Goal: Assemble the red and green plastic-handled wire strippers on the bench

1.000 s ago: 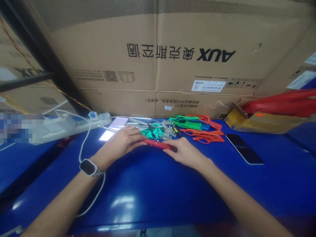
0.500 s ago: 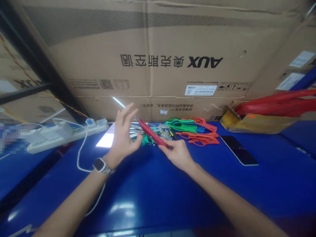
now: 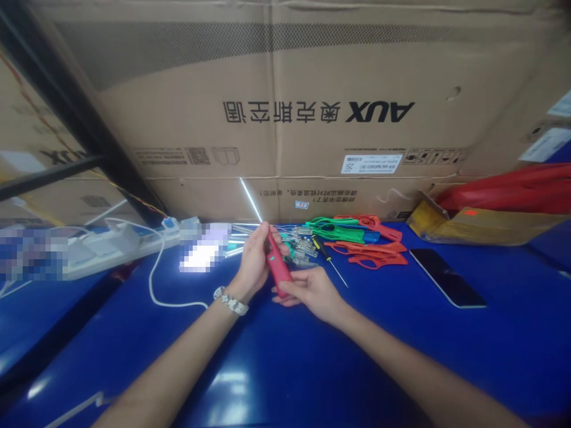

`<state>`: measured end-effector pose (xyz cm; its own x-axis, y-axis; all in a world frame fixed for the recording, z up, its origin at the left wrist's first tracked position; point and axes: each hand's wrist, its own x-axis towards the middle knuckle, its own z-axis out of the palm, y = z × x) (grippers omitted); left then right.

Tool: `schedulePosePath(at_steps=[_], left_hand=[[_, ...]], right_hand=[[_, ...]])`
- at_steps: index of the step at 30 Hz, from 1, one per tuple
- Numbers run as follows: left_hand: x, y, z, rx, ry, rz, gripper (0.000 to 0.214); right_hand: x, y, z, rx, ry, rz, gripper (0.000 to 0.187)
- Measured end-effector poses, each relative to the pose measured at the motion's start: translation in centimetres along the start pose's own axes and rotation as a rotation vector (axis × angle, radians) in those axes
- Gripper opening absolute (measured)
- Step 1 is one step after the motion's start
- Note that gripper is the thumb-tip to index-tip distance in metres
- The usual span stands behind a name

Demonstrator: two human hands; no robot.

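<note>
A red stick lighter [image 3: 278,268], a plastic handle with a long thin metal rod, is held tilted above the blue table, its rod pointing up and away to the left. My left hand [image 3: 255,261] wraps the upper handle where the rod comes out. At the handle's lower end, my right hand [image 3: 314,291] grips it between thumb and fingers. Behind my hands lie silver metal rods [image 3: 238,232] and small metal pieces [image 3: 304,249]. A screwdriver [image 3: 329,258] with a black and yellow handle rests to the right of them.
Green plastic shells [image 3: 332,229] and orange ones [image 3: 379,252] lie at the back right. A black-screened phone [image 3: 446,278] is farther right, below a box [image 3: 491,226] of red pieces. A power strip [image 3: 102,252] with a white cable [image 3: 154,285] sits left. A large carton [image 3: 312,59] stands behind.
My left hand, spread beside the rod before, has moved right and closed round the upper handle. The lighter has come lower and nearer and tilted more upright. The screwdriver shows fully now.
</note>
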<state>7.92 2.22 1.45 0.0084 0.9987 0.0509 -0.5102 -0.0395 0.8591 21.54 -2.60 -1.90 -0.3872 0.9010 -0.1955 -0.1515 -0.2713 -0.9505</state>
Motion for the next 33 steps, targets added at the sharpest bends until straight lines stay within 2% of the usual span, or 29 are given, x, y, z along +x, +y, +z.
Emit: schedulePosePath(at_steps=[4,7,10,14,18,21,25,29,31,33], left_hand=[[-1.1,-0.8,0.2,0.069,-0.081,0.012,0.04],[-2.2,-0.3,0.5,0.283,-0.188,0.056,0.037],[-3.0,0.6,0.3,0.592,-0.286,0.153,0.036],[-3.2,1.2,-0.5,0.936,-0.373,0.264,0.033],[-3.1,1.0,-1.1,1.087,-0.46,0.293,0.03],[-3.2,1.1,-1.3,1.085,-0.508,0.267,0.024],[-3.3,1.6,-1.8,1.05,-0.495,0.213,0.028],[-2.5,2.5,-3.9,1.156,-0.437,0.251,0.028],[-1.9,3.4,-5.6,1.302,-0.363,0.29,0.027],[-1.6,4.6,-7.5,1.432,-0.289,0.316,0.025]], right_hand=[[-0.4,-0.2,-0.1,-0.145,-0.144,0.055,0.053],[-0.6,-0.8,-0.5,-0.213,-0.208,0.025,0.049],[-0.6,-1.8,-1.2,-0.187,-0.122,-0.139,0.043],[-0.2,-2.9,-1.7,-0.078,0.076,-0.34,0.035],[0.4,-3.0,-1.4,-0.029,0.255,-0.4,0.039],[0.9,-3.1,-1.0,-0.072,0.28,-0.435,0.039],[1.6,-3.5,-0.5,-0.129,0.218,-0.429,0.04],[2.9,-3.5,-0.1,-0.236,0.12,-0.409,0.034],[3.6,-3.2,0.1,-0.38,0.087,-0.438,0.026],[4.4,-2.9,0.5,-0.694,0.093,-0.522,0.017]])
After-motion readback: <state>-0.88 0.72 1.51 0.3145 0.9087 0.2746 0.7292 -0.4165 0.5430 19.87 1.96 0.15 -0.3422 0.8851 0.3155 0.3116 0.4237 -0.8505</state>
